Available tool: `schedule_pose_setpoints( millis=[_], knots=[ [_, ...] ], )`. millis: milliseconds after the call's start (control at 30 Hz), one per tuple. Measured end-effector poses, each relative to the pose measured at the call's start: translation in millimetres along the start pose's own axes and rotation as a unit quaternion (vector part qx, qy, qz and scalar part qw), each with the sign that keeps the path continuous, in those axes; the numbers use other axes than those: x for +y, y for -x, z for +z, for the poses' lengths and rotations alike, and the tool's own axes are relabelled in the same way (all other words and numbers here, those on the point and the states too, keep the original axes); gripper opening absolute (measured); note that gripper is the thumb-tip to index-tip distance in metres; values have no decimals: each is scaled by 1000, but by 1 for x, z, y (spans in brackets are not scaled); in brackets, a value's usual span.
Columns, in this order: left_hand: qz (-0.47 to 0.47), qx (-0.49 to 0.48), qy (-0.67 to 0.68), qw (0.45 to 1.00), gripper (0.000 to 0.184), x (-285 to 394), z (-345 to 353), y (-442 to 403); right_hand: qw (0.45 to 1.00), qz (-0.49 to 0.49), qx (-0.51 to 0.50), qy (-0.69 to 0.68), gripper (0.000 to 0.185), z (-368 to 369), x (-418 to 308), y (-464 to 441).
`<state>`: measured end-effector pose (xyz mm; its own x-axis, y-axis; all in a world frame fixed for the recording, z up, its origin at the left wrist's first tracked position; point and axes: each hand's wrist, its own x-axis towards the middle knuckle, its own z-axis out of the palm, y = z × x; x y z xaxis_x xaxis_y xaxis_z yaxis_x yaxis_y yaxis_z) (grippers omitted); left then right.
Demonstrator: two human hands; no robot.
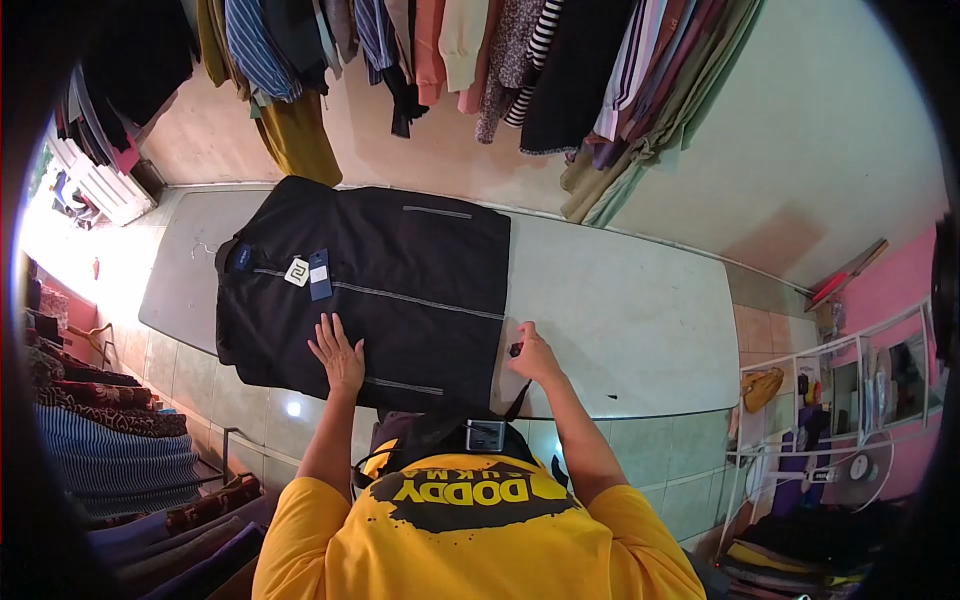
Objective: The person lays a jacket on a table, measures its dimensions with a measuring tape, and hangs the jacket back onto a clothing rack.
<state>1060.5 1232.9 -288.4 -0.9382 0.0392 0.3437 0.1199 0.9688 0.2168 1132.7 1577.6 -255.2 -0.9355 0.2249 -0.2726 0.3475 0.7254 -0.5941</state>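
Note:
A black jacket lies spread on the white table, its collar to the left and its hem to the right. Pale lines run along its front and pockets. A white tag and a dark blue tag rest on its upper front. My left hand is flat on the jacket's near side, fingers spread. Just past the hem, my right hand is over the table, its fingers curled around a small dark object whose kind I cannot make out.
The white table extends right of the jacket. Clothes hang along the wall behind it. Folded striped fabrics are at the lower left. A white rack with a fan stands at the right.

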Motion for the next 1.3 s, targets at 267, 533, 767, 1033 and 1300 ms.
schedule_pose_setpoints(
  millis=[267,533,767,1033,1300],
  knots=[
    [-16,-92,5,996,53,-9,6,1,997,-18,12,-69,50,-7,10,-4],
    [-22,-79,8,997,49,-6,3,1,886,-139,358,-259,27,-190,-29,23],
    [-17,-81,5,997,49,-5,-1,1,827,-181,473,-243,24,-258,-58,76],
    [-22,-92,19,995,50,-5,-2,0,901,-102,420,-44,32,-109,53,16],
    [-3,-96,16,995,55,-12,1,1,913,-46,359,187,40,4,72,27]
  ],
)
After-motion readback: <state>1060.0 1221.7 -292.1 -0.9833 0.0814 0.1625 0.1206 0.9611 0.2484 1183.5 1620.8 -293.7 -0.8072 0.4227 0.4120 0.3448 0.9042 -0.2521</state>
